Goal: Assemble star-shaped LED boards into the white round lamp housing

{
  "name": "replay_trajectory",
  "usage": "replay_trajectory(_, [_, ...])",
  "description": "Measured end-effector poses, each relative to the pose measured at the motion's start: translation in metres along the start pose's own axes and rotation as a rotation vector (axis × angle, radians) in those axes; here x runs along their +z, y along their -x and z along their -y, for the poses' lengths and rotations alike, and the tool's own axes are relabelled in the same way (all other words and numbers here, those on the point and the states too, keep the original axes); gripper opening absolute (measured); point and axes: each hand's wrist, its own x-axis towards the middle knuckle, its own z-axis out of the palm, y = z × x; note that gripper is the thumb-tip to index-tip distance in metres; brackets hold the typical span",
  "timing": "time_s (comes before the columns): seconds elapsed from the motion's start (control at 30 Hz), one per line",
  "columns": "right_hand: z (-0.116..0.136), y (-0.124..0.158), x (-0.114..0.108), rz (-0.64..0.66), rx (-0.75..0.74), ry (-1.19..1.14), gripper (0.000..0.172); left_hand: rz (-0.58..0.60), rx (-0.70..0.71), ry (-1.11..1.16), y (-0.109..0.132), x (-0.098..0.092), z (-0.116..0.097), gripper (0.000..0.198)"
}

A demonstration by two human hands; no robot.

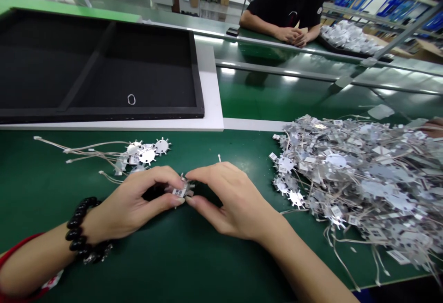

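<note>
Head view: on the green desk (207, 266), a heap of wired metal discs (360, 178) is being kept off to the right, while the right hand (231, 201) and left hand (128, 206) are being closed together, fingertips (179, 200) clamping one small toothed disc (185, 187) midway between them.

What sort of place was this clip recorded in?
Likely a factory assembly line for electronic parts: a long green-topped workbench, a large heap of wired, tagged metal discs, and a co-worker at a bench opposite.
</note>
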Motion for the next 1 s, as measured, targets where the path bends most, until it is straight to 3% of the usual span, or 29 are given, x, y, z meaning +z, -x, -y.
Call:
replay_trajectory(0.2, [0.005, -0.001, -0.001, 0.008, 0.071, -0.094, 0.018, -0.028, 0.008, 0.084, 0.001, 0.002, 0.001, 0.028])
replay_trajectory(0.47, [0.006, 0.002, 0.000, 0.050, 0.234, -0.143, 0.022, -0.176, -0.157, 0.104, 0.007, 0.008, -0.004, 0.037])
replay_trajectory(0.73, [0.006, 0.002, 0.001, 0.026, 0.162, -0.088, 0.020, -0.257, -0.273, 0.178, 0.005, 0.014, -0.012, 0.032])
replay_trajectory(1.0, [0.004, 0.003, 0.002, 0.037, 0.131, -0.098, 0.019, -0.233, -0.278, 0.190, 0.004, 0.012, -0.012, 0.033])
